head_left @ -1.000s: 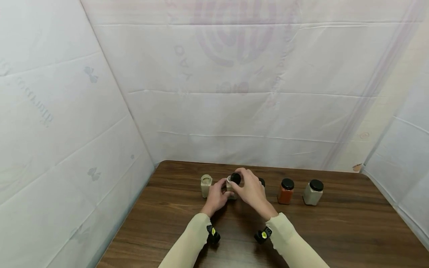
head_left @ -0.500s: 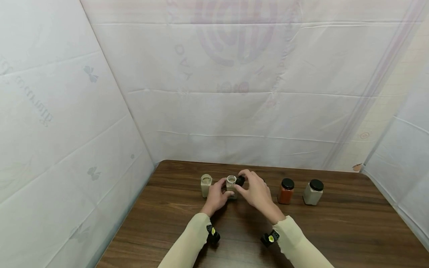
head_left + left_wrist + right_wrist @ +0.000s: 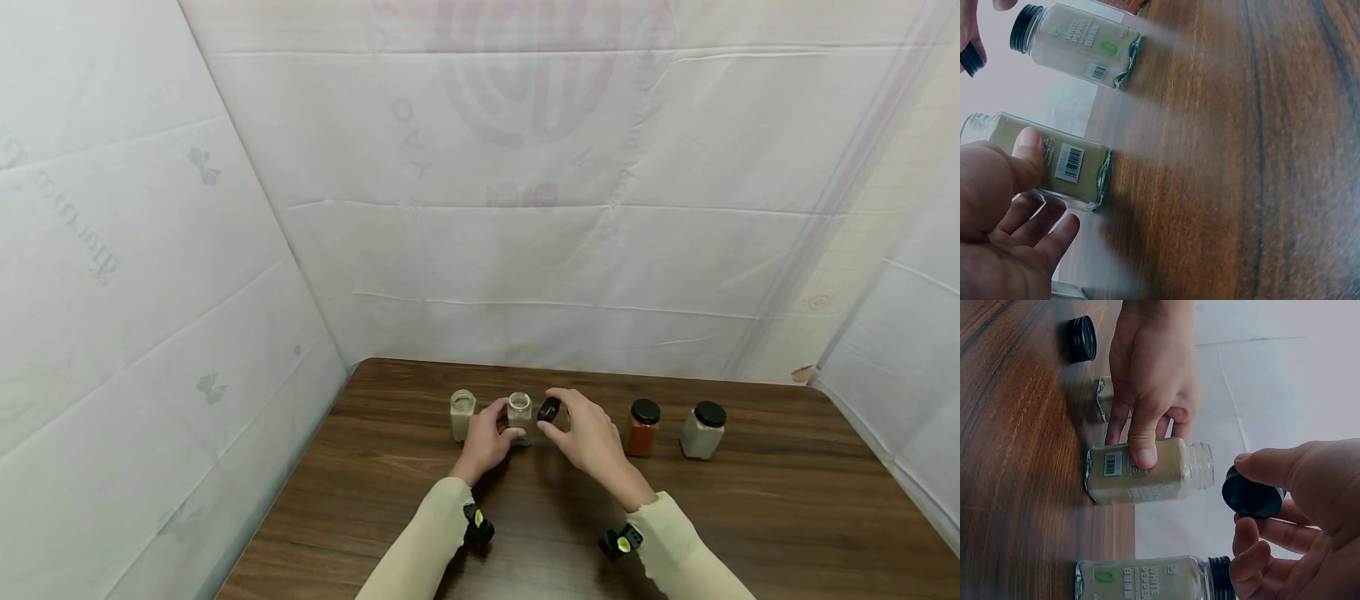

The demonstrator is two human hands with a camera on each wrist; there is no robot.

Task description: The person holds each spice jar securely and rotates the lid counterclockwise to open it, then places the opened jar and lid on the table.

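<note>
**Open jar steadied in the left hand, its neck bare beside a black lid in the right**

Head view: the left hand [image 3: 483,439] grasps an open jar [image 3: 519,408] standing on the wooden table [image 3: 750,517]. Just right of it, the right hand [image 3: 585,433] pinches a black lid [image 3: 548,409] between thumb and fingers, apart from the glass. Another uncapped jar [image 3: 461,421] stands to the left; farther right are a capped red jar [image 3: 642,433] and a capped pale jar [image 3: 702,433].

Left wrist view: the left thumb [image 3: 1030,153] lies across the side of the held jar, near its barcode label [image 3: 1070,163]. To the right stands a capped "white pepper" jar [image 3: 1079,40].

Right wrist view: the lid tilts in the right fingers near the threaded neck [image 3: 1200,466], without touching. The held jar has pale powder [image 3: 1169,464] inside.
</note>
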